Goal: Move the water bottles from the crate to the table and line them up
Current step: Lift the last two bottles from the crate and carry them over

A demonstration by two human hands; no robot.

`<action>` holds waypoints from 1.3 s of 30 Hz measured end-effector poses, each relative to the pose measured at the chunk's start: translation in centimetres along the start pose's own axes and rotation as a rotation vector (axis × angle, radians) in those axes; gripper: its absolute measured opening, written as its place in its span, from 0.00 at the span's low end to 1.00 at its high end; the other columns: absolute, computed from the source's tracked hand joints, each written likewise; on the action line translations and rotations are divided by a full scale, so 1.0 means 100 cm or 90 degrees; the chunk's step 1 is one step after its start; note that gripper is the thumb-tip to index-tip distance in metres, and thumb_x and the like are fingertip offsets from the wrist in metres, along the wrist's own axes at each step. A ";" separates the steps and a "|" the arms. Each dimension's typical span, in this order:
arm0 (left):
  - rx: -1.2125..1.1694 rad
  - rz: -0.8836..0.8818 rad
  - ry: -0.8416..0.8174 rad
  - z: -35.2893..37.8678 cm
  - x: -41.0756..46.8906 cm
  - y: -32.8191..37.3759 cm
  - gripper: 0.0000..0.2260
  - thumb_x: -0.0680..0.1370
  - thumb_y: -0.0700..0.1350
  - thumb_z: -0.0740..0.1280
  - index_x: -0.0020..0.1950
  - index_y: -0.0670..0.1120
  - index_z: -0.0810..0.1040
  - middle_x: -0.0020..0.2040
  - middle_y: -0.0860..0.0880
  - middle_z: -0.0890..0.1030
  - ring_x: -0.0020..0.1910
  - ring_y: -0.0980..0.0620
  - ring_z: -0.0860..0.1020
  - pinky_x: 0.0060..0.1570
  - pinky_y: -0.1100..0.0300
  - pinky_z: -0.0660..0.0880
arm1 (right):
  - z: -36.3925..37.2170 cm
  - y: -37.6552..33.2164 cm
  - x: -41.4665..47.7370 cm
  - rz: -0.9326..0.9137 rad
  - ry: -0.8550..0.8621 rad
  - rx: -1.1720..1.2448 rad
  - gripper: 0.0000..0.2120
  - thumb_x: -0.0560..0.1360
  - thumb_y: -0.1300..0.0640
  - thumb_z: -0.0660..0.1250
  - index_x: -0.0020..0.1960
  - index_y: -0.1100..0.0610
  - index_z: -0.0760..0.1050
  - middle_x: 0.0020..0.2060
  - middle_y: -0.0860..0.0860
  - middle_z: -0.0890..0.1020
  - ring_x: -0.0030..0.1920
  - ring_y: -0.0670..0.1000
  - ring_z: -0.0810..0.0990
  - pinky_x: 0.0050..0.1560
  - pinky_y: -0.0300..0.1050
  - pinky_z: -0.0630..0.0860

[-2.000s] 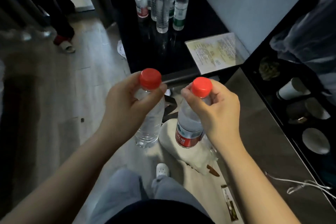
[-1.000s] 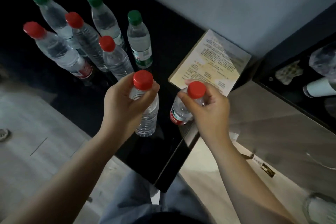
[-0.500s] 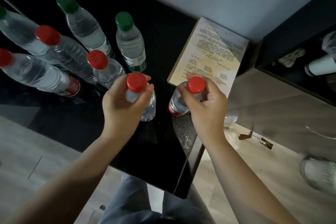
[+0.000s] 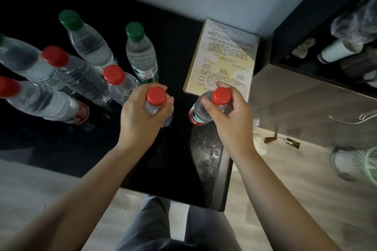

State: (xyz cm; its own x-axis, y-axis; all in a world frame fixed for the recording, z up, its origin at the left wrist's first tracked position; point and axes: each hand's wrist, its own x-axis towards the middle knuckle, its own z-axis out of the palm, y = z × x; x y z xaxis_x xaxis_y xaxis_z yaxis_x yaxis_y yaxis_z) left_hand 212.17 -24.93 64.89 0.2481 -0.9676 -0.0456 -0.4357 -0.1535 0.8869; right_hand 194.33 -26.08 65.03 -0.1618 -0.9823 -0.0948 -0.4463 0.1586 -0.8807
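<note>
Head view: grips red-capped bottle (image 4: 168, 115) at the neck with left hand (image 4: 140, 117); grips second bottle (image 4: 198, 113) likewise with right hand (image 4: 229, 117). Holds both upright, apart, at near right of black table (image 4: 173, 169). Shows six other bottles (image 4: 81, 79) clustered left, printed sheet (image 4: 224, 57) far right.

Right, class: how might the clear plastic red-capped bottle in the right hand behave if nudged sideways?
This clear plastic red-capped bottle seems full, so probably heavy for its size. Tall and narrow, it may tip; its round body would then likely roll.

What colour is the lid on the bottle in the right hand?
The lid is red; the head view shows it.
</note>
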 end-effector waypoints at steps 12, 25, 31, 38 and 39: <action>0.275 0.248 -0.151 -0.026 -0.003 0.058 0.15 0.73 0.45 0.71 0.59 0.46 0.77 0.55 0.51 0.79 0.54 0.52 0.76 0.52 0.60 0.72 | -0.047 -0.002 -0.066 0.083 0.000 -0.182 0.19 0.73 0.52 0.70 0.63 0.51 0.74 0.59 0.48 0.80 0.59 0.45 0.77 0.62 0.47 0.75; 0.305 0.409 -0.441 0.098 -0.118 0.163 0.14 0.74 0.48 0.68 0.59 0.52 0.75 0.57 0.54 0.78 0.56 0.55 0.76 0.58 0.56 0.74 | -0.216 0.052 -0.159 0.140 0.170 -0.282 0.13 0.72 0.53 0.68 0.57 0.51 0.77 0.51 0.44 0.82 0.54 0.46 0.79 0.48 0.41 0.73; 0.349 0.497 -0.541 0.188 -0.208 0.214 0.12 0.73 0.50 0.67 0.56 0.53 0.76 0.53 0.55 0.78 0.52 0.55 0.77 0.55 0.55 0.74 | -0.323 0.101 -0.233 0.218 0.238 -0.321 0.14 0.72 0.54 0.68 0.58 0.52 0.77 0.55 0.47 0.82 0.57 0.48 0.79 0.52 0.43 0.73; 0.356 0.612 -0.623 0.278 -0.293 0.265 0.10 0.73 0.51 0.67 0.54 0.53 0.76 0.49 0.57 0.77 0.49 0.57 0.76 0.51 0.59 0.73 | -0.440 0.152 -0.320 0.312 0.327 -0.366 0.17 0.72 0.53 0.68 0.61 0.52 0.76 0.57 0.48 0.81 0.58 0.48 0.78 0.58 0.47 0.75; 0.357 0.628 -0.637 0.292 -0.302 0.271 0.11 0.73 0.51 0.68 0.54 0.53 0.76 0.50 0.57 0.77 0.50 0.56 0.77 0.51 0.59 0.73 | -0.453 0.158 -0.330 0.327 0.345 -0.361 0.17 0.72 0.53 0.69 0.60 0.52 0.76 0.56 0.48 0.81 0.58 0.48 0.78 0.57 0.47 0.75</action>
State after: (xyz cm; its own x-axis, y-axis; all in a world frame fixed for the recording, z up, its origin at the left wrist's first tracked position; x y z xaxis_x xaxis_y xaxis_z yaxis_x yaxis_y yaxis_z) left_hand 167.63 -5.76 76.93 -0.9049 -0.4232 -0.0447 -0.3921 0.7884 0.4740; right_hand 152.71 13.36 75.28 -0.7824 -0.6204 -0.0542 -0.5459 0.7251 -0.4198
